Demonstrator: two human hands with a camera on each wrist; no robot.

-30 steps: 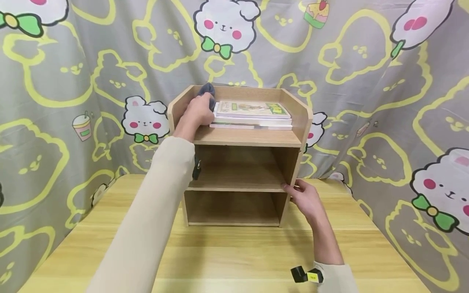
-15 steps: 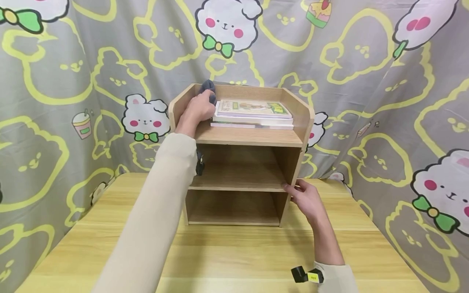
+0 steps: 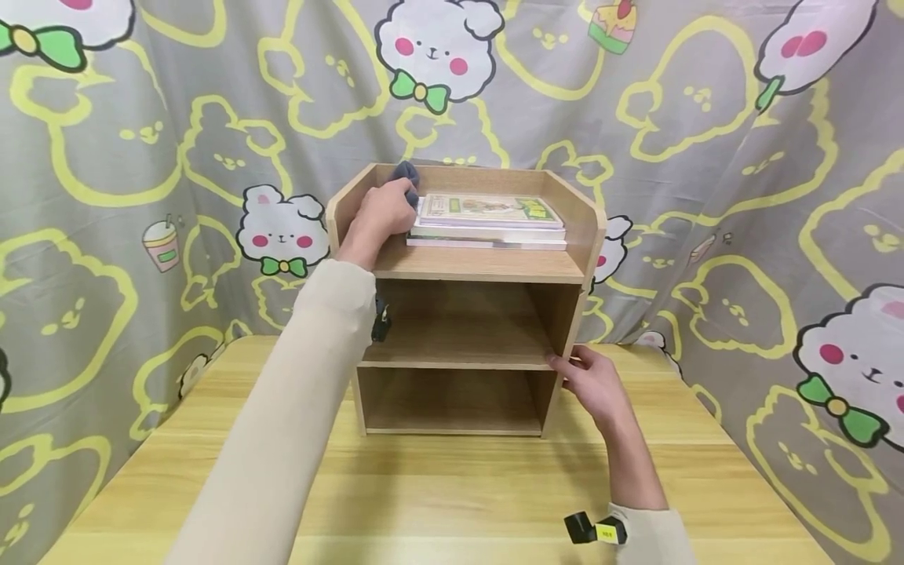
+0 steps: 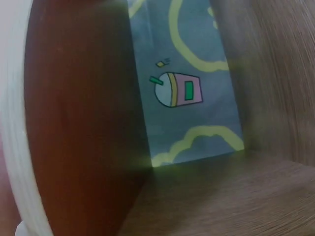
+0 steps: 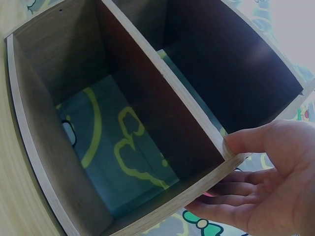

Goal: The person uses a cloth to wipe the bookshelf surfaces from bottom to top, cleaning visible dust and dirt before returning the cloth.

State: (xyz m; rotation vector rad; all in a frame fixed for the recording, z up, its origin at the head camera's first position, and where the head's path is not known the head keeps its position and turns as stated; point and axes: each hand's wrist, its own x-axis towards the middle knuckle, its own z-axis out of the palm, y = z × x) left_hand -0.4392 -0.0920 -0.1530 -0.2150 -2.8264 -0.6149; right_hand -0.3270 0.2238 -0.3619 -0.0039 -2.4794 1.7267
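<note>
Dark blue-grey cloth (image 3: 406, 171), gripped by left hand (image 3: 384, 210), now sits slightly nearer white-edged paper books (image 3: 487, 224).
Right hand (image 3: 593, 384) pinches three-tier light-wood shelf (image 3: 487, 266); firm bracing should help.

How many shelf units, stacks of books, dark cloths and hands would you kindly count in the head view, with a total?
Shelf unit: 1
Stack of books: 1
Dark cloth: 1
Left hand and right hand: 2
Total: 5
</note>
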